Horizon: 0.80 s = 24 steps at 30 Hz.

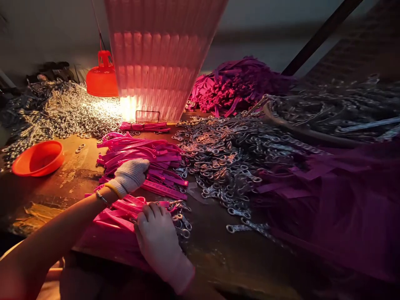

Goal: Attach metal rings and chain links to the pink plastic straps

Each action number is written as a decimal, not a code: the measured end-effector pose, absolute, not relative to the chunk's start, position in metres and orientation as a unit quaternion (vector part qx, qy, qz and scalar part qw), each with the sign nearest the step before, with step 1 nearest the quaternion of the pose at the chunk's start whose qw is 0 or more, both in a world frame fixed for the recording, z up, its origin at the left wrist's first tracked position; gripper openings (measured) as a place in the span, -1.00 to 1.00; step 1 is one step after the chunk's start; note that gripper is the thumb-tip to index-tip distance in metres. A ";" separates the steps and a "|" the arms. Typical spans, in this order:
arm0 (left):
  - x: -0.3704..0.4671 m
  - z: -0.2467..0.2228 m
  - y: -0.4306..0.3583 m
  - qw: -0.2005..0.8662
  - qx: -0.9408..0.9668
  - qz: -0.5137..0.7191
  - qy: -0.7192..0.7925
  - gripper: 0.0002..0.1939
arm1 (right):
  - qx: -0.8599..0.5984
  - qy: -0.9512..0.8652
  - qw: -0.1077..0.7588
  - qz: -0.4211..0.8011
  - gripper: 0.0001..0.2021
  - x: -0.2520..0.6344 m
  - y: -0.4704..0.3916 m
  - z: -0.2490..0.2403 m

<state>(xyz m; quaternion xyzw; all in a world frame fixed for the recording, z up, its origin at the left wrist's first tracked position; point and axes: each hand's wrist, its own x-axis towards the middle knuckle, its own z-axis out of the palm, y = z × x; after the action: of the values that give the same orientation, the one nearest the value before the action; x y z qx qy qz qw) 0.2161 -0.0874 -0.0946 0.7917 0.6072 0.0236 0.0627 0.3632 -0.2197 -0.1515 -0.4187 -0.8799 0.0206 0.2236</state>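
My left hand (pixel 129 177), in a white knitted glove with a bracelet at the wrist, rests over a heap of pink straps (pixel 140 152); its fingers are bent and their tips are hidden. Lower down and to the right, my right hand (pixel 159 237), also gloved, has its fingers curled at the edge of nearer pink straps (pixel 115 216). Whatever lies under those fingers cannot be made out. Metal snap hooks (pixel 184 223) lie just right of my right hand.
An orange bowl (pixel 39 159) stands at the left. A red lamp (pixel 102 79) hangs beside a ribbed plastic sheet (pixel 153 62). Metal hooks (pixel 218 158) and purple straps (pixel 240 83) are heaped behind and right. Dark purple fabric (pixel 340 216) covers the right side.
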 end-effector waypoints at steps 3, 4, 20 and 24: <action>0.165 -0.095 -0.095 0.037 0.743 0.011 0.668 -0.75 | -0.412 -0.878 0.244 0.000 -0.89 0.362 -0.220 -0.156; 0.151 -0.097 -0.099 0.034 0.731 0.010 0.682 -0.76 | -0.410 -0.878 0.247 -0.001 -0.89 0.362 -0.220 -0.158; 0.124 -0.135 -0.124 0.149 0.654 0.235 0.704 -0.85 | -0.410 -0.876 0.252 -0.012 -0.94 0.358 -0.221 -0.164; 0.121 -0.117 -0.127 0.215 0.603 0.339 0.689 -0.74 | -0.407 -0.883 0.234 -0.019 -0.94 0.358 -0.220 -0.159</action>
<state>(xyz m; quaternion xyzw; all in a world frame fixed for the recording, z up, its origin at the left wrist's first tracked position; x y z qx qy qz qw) 0.1207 -0.1271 -0.1170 0.6034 0.6888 0.3395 0.2152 0.3576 -0.2202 -0.1595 -0.4074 -0.8826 -0.0189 0.2337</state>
